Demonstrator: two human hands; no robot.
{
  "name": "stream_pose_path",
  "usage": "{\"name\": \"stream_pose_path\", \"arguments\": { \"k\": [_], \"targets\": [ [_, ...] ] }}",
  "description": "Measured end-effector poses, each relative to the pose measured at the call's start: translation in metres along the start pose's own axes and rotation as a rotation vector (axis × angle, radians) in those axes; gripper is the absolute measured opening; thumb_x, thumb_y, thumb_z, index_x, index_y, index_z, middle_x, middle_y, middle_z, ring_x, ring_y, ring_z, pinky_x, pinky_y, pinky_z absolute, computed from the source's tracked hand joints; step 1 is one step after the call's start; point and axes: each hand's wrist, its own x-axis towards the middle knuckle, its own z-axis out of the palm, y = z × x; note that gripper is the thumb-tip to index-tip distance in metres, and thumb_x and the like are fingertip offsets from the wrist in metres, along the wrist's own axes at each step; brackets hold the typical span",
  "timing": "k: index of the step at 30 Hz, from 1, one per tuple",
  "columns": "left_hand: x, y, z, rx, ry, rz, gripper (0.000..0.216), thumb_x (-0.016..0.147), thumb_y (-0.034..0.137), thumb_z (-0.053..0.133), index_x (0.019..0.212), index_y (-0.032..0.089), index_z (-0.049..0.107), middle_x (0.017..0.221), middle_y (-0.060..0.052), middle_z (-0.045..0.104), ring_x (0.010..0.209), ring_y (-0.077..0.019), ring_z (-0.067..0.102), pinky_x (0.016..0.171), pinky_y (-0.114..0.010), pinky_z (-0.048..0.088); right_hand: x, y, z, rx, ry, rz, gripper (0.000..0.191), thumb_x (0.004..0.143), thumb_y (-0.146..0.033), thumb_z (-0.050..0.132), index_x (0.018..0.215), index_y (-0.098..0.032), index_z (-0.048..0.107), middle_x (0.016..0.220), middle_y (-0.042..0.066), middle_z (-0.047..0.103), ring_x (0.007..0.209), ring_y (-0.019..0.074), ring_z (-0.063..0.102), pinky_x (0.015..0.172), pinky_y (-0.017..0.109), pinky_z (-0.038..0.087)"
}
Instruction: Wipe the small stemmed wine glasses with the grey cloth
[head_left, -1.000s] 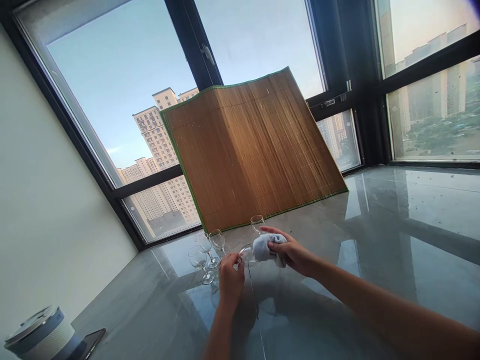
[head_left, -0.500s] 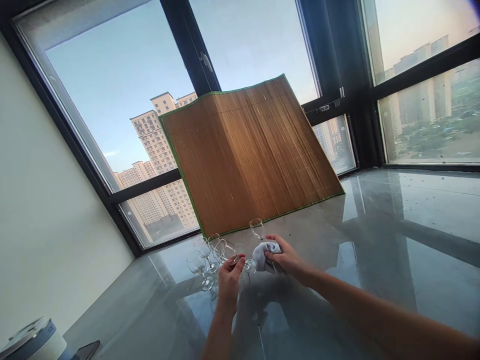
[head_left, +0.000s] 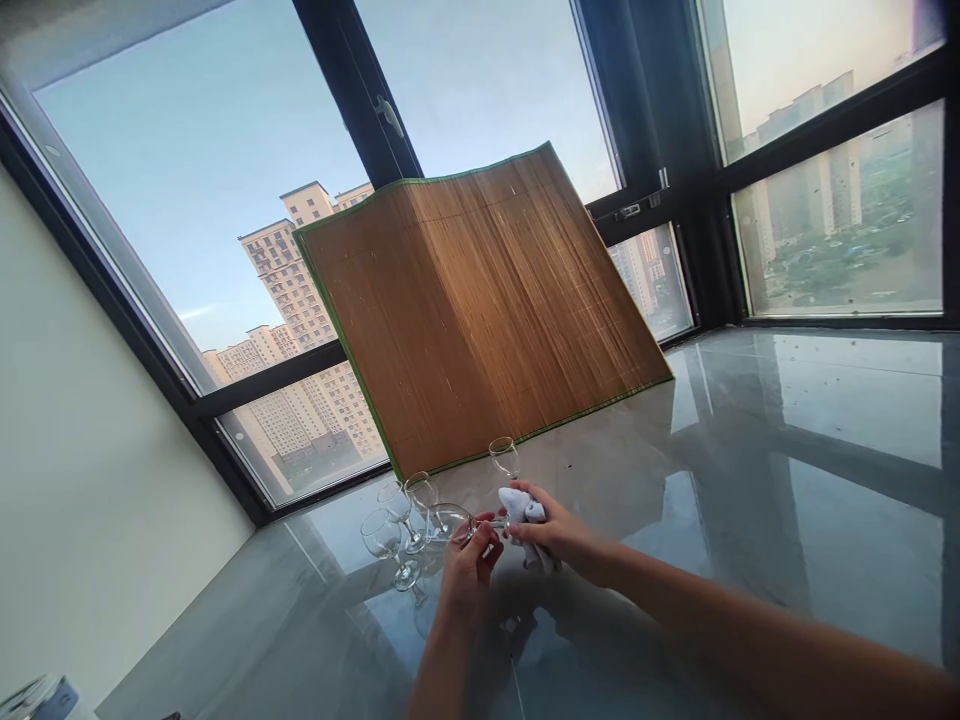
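Observation:
A clear wine glass point(head_left: 448, 522) lies tilted on its side in the air, its bowl toward the left. My left hand point(head_left: 469, 565) is closed around it where bowl and stem meet. At the foot end, my right hand point(head_left: 551, 532) grips a white cloth point(head_left: 525, 508), which is pressed against the foot and partly hides it. Several more wine glasses stand upright to the left, among them a front one point(head_left: 382, 540). Another wine glass point(head_left: 504, 457) stands behind my right hand, its lower part hidden.
A brown bamboo mat point(head_left: 487, 310) with green edging leans against the dark-framed windows behind the glasses. The glossy grey tiled surface point(head_left: 735, 480) reflects the windows. At the lower left corner, part of a white and blue container point(head_left: 49, 698) shows.
My right hand has brought the cloth onto the glass's foot, which was bare before. The held glass has turned closer to level. The whole view has shifted slightly.

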Motion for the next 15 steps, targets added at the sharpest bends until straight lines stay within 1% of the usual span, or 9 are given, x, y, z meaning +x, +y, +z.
{"name": "stream_pose_path", "arguments": {
  "k": [2,5,8,11,15],
  "targets": [
    [-0.001,0.000,0.002,-0.028,-0.035,-0.008,0.038,0.065,0.040,0.088,0.090,0.015,0.074,0.072,-0.001,0.066,0.072,-0.0110,0.062,0.077,-0.026,0.052,0.000,0.000,0.002,0.017,-0.017,-0.016,0.074,0.069,-0.035,0.080,0.133,-0.024,0.044,0.100,0.001,0.067,0.088,0.0179,0.063,0.076,0.028,0.046],
    [-0.003,0.000,0.004,-0.044,-0.072,-0.021,0.036,0.065,0.040,0.088,0.089,0.016,0.074,0.077,-0.002,0.069,0.076,-0.0122,0.064,0.081,-0.027,0.051,-0.001,-0.003,0.003,-0.019,0.002,-0.030,0.071,0.067,-0.030,0.078,0.129,-0.024,0.045,0.096,0.001,0.067,0.082,0.0170,0.063,0.069,0.028,0.046],
    [-0.003,-0.003,0.005,-0.037,-0.096,-0.045,0.035,0.065,0.036,0.088,0.091,0.017,0.075,0.082,-0.003,0.071,0.076,-0.0109,0.063,0.078,-0.024,0.050,0.000,-0.007,0.002,-0.028,0.014,-0.037,0.072,0.064,-0.027,0.075,0.128,-0.025,0.043,0.095,0.000,0.067,0.080,0.0178,0.064,0.063,0.027,0.047],
    [-0.004,-0.006,0.004,-0.038,-0.113,-0.058,0.037,0.066,0.034,0.088,0.096,0.018,0.076,0.087,-0.004,0.072,0.075,-0.0100,0.061,0.074,-0.023,0.049,0.002,-0.012,-0.001,-0.039,0.007,-0.048,0.075,0.061,-0.027,0.074,0.128,-0.027,0.040,0.094,0.000,0.066,0.080,0.0194,0.064,0.059,0.028,0.047],
    [-0.003,-0.009,0.004,-0.022,-0.111,-0.062,0.039,0.067,0.035,0.087,0.100,0.019,0.075,0.088,-0.003,0.071,0.075,-0.0096,0.060,0.072,-0.022,0.049,0.003,-0.016,-0.003,-0.088,0.013,-0.094,0.073,0.061,-0.027,0.075,0.125,-0.025,0.043,0.086,-0.003,0.063,0.076,0.0166,0.062,0.061,0.026,0.046]
  ]
}}
